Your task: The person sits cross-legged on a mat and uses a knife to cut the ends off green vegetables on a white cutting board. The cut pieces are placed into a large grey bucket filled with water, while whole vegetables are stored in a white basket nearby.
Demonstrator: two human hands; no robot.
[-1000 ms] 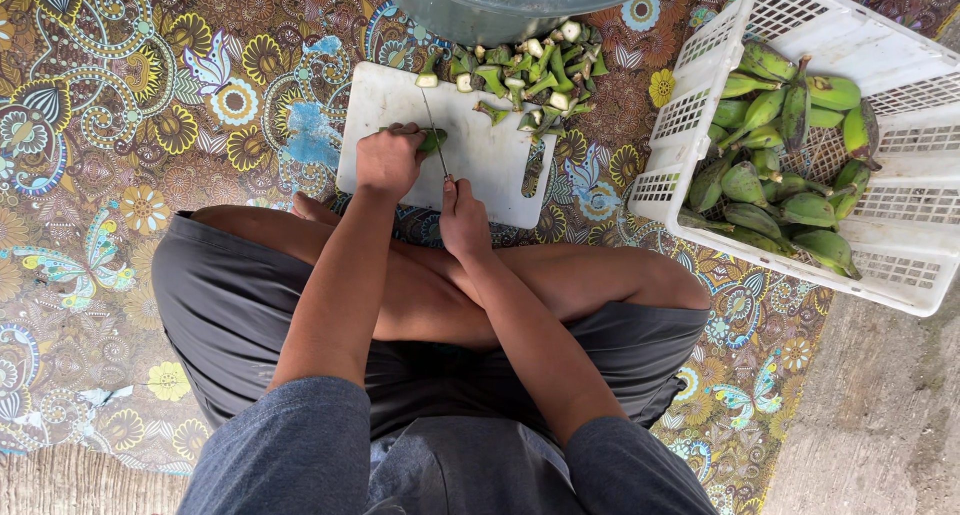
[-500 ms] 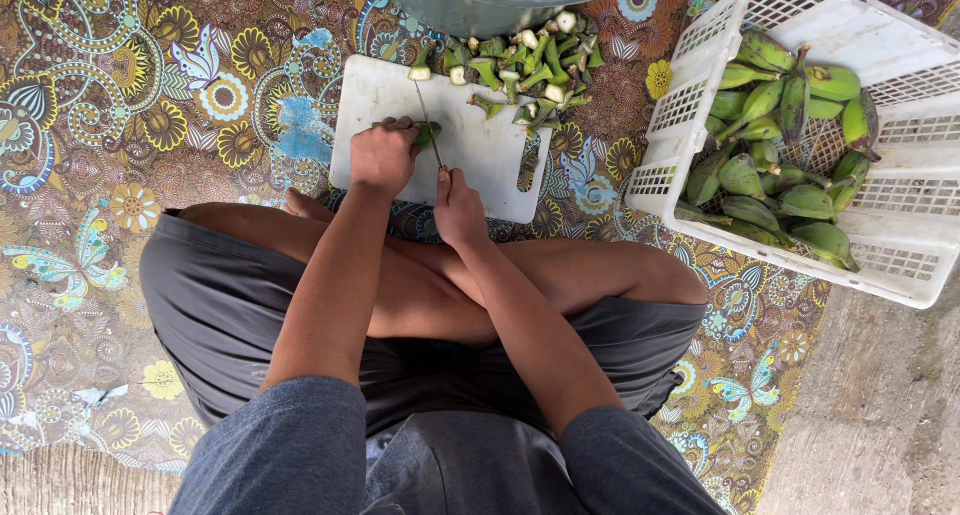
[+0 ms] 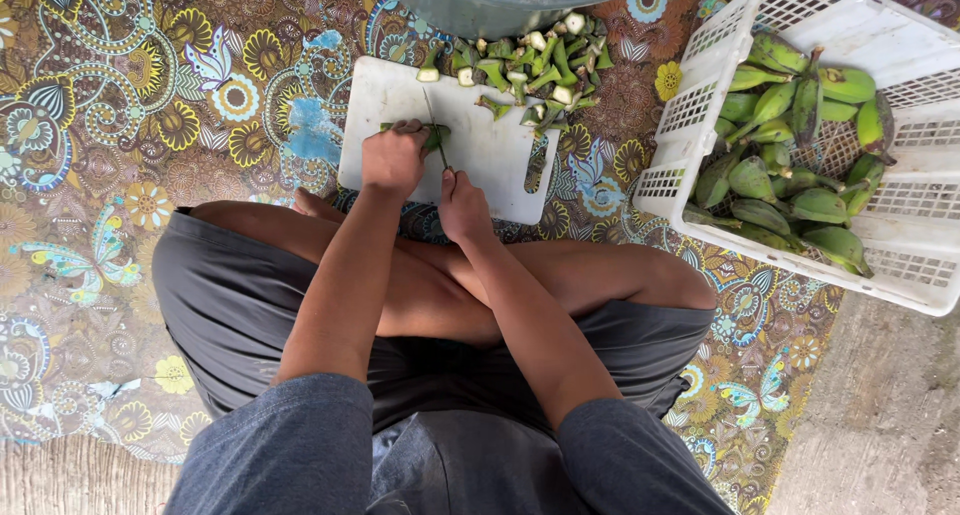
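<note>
Holding: our left hand clamps green banana, long axis 9-to-3.
Cutting: right hand grips knife (blade toward 12), crossing it.

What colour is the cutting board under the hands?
White; the cutting board shows best in the head view.

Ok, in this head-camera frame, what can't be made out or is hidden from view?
- Green banana on the white cutting board: mostly covered by the left hand.
- Knife: handle hidden inside the right hand; blade too thin to see where it meets the banana.
- Grey basin: cut off by the top edge, contents unseen.
- White crate: cropped at the right edge; lower bananas buried under others.
</note>
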